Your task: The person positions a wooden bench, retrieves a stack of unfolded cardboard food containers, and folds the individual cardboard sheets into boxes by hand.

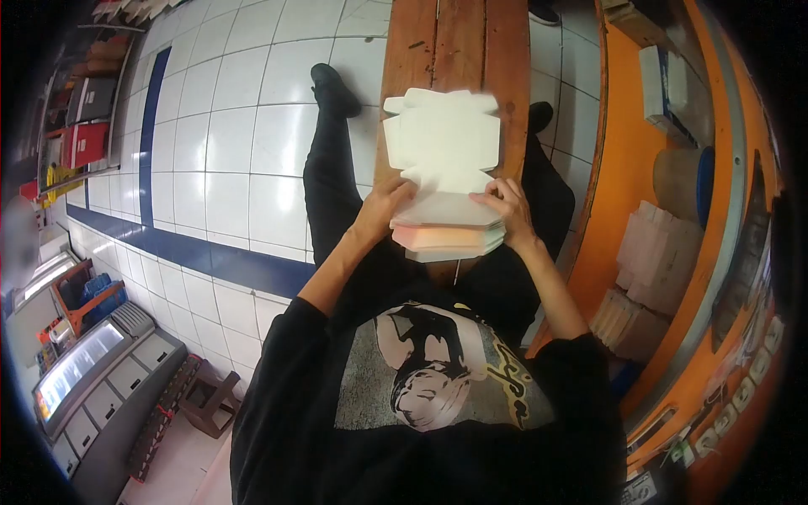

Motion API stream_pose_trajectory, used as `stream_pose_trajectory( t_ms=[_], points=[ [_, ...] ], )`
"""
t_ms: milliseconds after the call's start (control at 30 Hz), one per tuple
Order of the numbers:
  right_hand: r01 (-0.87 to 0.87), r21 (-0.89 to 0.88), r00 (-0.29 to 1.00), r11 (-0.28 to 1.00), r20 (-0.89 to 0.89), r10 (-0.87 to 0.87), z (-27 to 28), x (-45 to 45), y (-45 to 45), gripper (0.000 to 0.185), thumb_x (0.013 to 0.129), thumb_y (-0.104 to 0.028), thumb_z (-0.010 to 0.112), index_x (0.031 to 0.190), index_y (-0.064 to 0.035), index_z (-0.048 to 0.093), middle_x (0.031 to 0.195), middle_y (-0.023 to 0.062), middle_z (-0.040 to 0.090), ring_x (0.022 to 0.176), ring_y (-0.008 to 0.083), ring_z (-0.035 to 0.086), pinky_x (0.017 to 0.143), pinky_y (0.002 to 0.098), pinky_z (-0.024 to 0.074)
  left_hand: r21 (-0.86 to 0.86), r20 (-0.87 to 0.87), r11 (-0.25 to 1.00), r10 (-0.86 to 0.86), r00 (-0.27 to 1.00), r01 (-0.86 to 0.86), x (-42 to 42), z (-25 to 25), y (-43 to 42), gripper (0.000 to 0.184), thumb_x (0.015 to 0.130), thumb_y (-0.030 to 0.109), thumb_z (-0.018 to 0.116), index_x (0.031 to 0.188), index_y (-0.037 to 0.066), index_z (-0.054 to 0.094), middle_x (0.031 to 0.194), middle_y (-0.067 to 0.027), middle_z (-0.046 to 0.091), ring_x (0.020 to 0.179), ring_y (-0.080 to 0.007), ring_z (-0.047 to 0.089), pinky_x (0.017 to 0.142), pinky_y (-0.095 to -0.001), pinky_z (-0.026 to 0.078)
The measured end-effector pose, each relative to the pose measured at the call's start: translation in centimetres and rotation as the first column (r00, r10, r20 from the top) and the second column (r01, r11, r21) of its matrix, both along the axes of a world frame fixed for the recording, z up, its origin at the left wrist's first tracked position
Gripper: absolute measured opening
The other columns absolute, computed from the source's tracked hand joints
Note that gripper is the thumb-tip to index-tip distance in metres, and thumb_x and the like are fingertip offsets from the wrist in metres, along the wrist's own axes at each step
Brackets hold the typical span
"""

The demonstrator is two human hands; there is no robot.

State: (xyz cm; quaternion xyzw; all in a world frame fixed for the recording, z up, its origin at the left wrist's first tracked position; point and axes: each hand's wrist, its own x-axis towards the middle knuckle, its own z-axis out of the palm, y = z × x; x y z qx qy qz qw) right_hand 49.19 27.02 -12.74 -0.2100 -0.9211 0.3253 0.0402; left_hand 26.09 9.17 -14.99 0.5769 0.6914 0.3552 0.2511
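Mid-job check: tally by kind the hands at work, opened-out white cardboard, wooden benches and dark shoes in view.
Hands: 2 (left hand, right hand)
Opened-out white cardboard: 1 (layers nearer the body not countable)
Wooden bench: 1
Dark shoes: 3
Total: 7

Past the far edge of the flat white card sheet [446, 139], a hand could be passed over the long brown wooden bench [410, 59]. Its near sides are blocked by the left hand [389, 204] and the right hand [508, 207]; a gap is left between them. The near end is filled by a thick white, pink and orange card stack [446, 239]. Farther out, black-trousered legs [329, 189] and, at the right, a big orange shelf unit [620, 143] are met.
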Motion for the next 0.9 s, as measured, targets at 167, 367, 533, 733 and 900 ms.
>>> stream_pose_trajectory(
  t_ms=[167,367,533,733,900],
  points=[
    [-0.063,0.184,0.976,0.981,-0.192,0.099,0.5,0.2,0.5,0.033,0.07,-0.012,0.069,0.103,-0.011,0.069,0.111,0.0098,0.06,0.109,0.0294,0.054,0.093,0.0361,0.042,0.035,-0.225,0.999,0.036,0.974,-0.029,2.1,2.3,-0.1,0.028,0.072,0.0,0.058,0.099,0.007,0.057,0.104,-0.0116,0.057,0.1,-0.0325,0.056,0.084,-0.0378,0.048],
    [-0.108,0.116,0.961,0.987,-0.243,0.134,-0.3,0.7,1.3,0.031,0.075,-0.012,0.063,0.105,-0.0084,0.069,0.107,0.01,0.065,0.105,0.0262,0.058,0.093,0.0369,0.0426,-0.046,-0.268,0.999,0.007,0.963,-0.02,1.9,1.7,0.4,0.03,0.073,0.0,0.058,0.103,0.006,0.055,0.102,-0.0133,0.057,0.097,-0.0331,0.055,0.086,-0.0406,0.046],
    [-0.119,0.077,0.949,0.99,-0.284,0.136,-0.7,0.9,0.7,0.026,0.075,-0.013,0.064,0.1,-0.0057,0.07,0.098,0.0083,0.069,0.098,0.0225,0.063,0.091,0.0358,0.0428,-0.093,-0.078,0.983,-0.163,0.983,0.156,-0.2,3.2,0.6,0.027,0.075,0.0,0.058,0.102,0.002,0.054,0.097,-0.0143,0.058,0.096,-0.0375,0.057,0.082,-0.0399,0.049],
    [-0.147,0.082,0.932,0.986,-0.322,0.166,-1.9,0.6,0.4,0.022,0.076,-0.01,0.063,0.096,-0.0067,0.071,0.092,0.0073,0.069,0.091,0.0217,0.064,0.087,0.0348,0.0449,-0.042,-0.106,0.999,-0.028,0.994,0.023,0.5,-1.4,-0.5,0.027,0.076,-0.004,0.055,0.102,0.003,0.052,0.102,-0.0157,0.055,0.098,-0.035,0.056,0.087,-0.0387,0.047],
    [-0.115,-0.008,0.952,0.993,-0.287,0.108,-1.8,0.2,0.4,0.018,0.075,-0.01,0.065,0.091,-0.0079,0.071,0.091,0.0059,0.069,0.089,0.0217,0.064,0.083,0.0349,0.0449,-0.072,-0.006,0.977,0.199,0.98,-0.199,1.8,-0.2,-0.3,0.019,0.076,-0.004,0.055,0.094,0.001,0.054,0.104,-0.0161,0.055,0.095,-0.0328,0.057,0.085,-0.0363,0.048]
  ],
)
